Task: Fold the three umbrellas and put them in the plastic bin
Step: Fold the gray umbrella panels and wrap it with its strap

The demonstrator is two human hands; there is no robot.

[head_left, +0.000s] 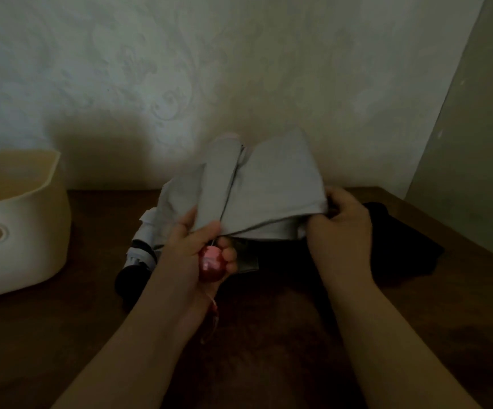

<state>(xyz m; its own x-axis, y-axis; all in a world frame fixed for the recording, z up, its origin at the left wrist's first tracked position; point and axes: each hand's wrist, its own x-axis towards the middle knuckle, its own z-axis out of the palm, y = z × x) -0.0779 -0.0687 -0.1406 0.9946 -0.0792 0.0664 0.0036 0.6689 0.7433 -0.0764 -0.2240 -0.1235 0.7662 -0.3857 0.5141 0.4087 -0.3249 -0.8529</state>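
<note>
I hold a collapsed grey umbrella (265,184) above the table, its canopy loose and its tip pointing away from me. My left hand (198,249) grips its red handle (211,265) and the near edge of the fabric. My right hand (339,219) pinches the canopy's right edge. Under it on the table lies a white and black umbrella (143,252) at the left, and a black umbrella (392,246) at the right, partly hidden by my right hand. The cream plastic bin (29,231) stands at the far left; I see nothing inside it.
The dark wooden table (268,335) meets a pale patterned wall (180,69) at the back. A plain panel (475,143) rises at the right edge. A red wrist strap (211,320) hangs from the handle.
</note>
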